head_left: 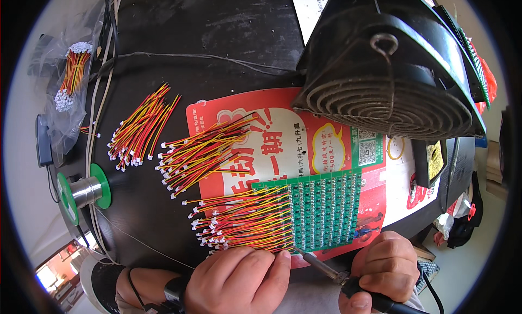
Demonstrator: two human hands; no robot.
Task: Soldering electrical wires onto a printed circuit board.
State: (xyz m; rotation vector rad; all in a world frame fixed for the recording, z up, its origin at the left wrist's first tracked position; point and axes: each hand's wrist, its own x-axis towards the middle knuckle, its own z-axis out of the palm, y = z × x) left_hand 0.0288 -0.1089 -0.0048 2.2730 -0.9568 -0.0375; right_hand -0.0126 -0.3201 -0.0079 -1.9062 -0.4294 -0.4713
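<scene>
My right hand point(385, 268) grips a soldering iron point(356, 287) by its dark handle. The iron's metal tip reaches left to the near edge of a green circuit board panel point(326, 210). Beside that tip, my left hand point(239, 278) is closed, thumb and forefinger pinched at the board's near left corner; what they hold is hidden. Red, yellow and black wire leads point(244, 219) with white plugs lie in rows, their bare ends along the panel's left part. A thin strand of solder wire point(144, 239) runs from a green spool point(87, 193) toward my left hand.
Two loose bundles of wire leads, a left bundle point(142, 129) and a middle bundle point(204, 153), lie beyond the panel. A black fan point(389, 69) stands at the far right. The board rests on a red printed sheet point(217, 110). A plastic bag point(73, 115) holds more leads.
</scene>
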